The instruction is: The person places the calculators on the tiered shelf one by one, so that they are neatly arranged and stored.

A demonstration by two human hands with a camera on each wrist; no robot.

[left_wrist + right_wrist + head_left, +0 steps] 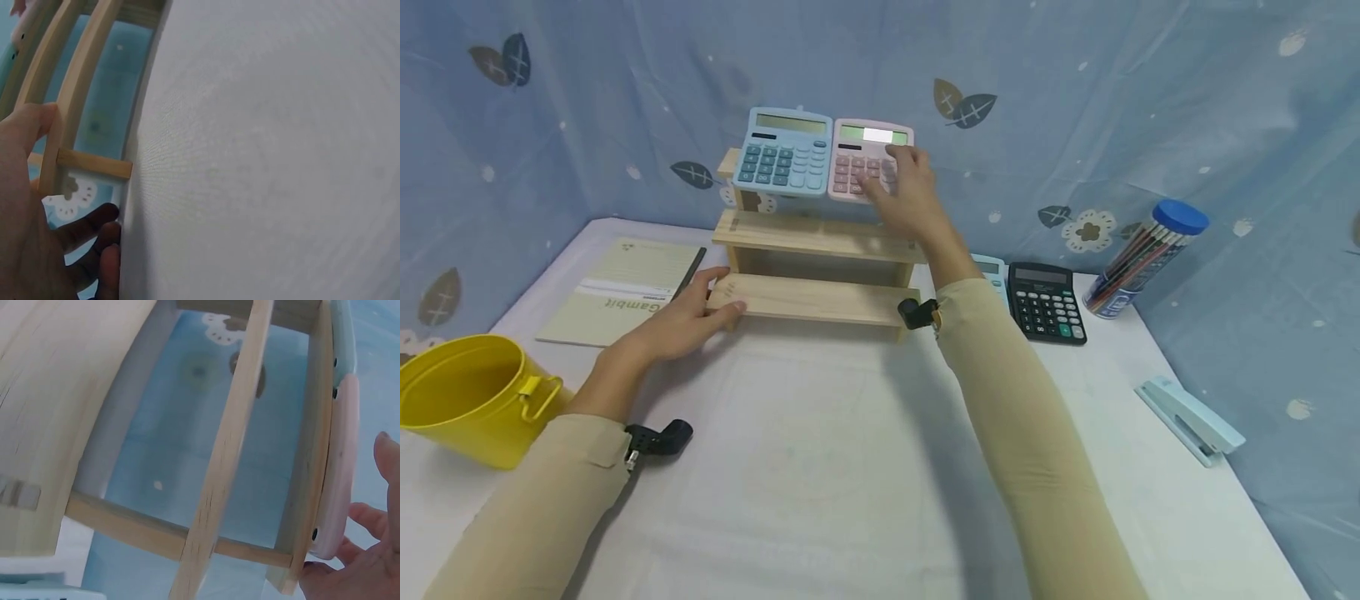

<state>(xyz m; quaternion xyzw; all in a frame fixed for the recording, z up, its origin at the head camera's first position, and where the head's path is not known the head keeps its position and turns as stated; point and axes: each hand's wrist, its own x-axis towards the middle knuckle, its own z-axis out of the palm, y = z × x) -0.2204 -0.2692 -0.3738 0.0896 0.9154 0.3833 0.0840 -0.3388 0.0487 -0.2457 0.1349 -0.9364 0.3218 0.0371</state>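
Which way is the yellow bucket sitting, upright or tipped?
Tipped: the yellow bucket leans on the table, mouth angled sideways.

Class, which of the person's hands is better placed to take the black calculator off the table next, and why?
Right. The right hand rests on the pink calculator, on the same side as the black calculator. The left hand grips the wooden rack at its far end.
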